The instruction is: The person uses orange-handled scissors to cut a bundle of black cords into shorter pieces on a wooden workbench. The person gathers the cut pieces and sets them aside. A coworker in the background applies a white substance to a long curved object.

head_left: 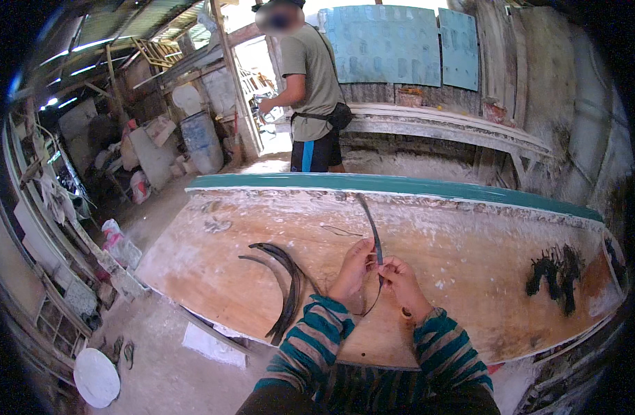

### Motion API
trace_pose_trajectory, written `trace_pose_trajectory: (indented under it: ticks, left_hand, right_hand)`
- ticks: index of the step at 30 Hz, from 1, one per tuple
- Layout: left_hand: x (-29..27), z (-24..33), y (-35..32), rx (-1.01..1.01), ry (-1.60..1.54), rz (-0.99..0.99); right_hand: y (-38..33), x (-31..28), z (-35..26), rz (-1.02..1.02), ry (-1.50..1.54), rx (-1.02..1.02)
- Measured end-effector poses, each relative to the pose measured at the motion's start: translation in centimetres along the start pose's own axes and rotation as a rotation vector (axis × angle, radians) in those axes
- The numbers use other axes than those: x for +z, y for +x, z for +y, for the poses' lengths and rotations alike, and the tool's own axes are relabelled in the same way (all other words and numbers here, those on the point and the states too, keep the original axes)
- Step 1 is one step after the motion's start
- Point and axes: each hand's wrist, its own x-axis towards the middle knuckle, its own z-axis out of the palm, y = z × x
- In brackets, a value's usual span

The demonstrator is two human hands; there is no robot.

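A long, narrow dark strip [374, 232] rises from between my fingers and runs toward the far side of the wooden table [214, 277]. My left hand [353, 271] pinches it low down. Close against it, my right hand [402, 285] grips the same strip with thumb and fingers. A thinner dark tail curves down below my hands. To the left lies a bunch of curved dark strips [290, 294], looking like cut rubber. Whether the held strip is rubber too, I cannot tell. A thin looped cord [342, 230] rests beyond my left hand.
Dark, knotted bundles [558, 273] lie at the table's right end. A raised green board [400, 184] borders its far edge. Behind it a person [314, 90] stands near a long bench [442, 128]. A blue barrel [202, 143] and a white round lid [96, 377] are at left.
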Motion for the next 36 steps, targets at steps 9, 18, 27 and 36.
trace_pose_trajectory:
  ticks: [9,18,27,36]
  left_hand:
    - [-1.6,-0.3,0.7,0.144,0.675,-0.131]
    - [-5.8,3.0,2.3,0.522,0.658,0.377]
    - [-5.9,1.2,3.1,0.487,0.794,-0.007]
    - [-2.8,-0.3,1.4,0.111,0.420,-0.289]
  right_hand:
    - [0.7,-1.3,-0.2,0.109,0.118,-0.014]
    - [1.1,-3.6,-1.0,0.235,0.049,-0.114]
    - [1.4,-4.5,-0.8,0.227,0.211,-0.081]
    - [-0.2,-0.8,-1.8,0.036,0.186,-0.044]
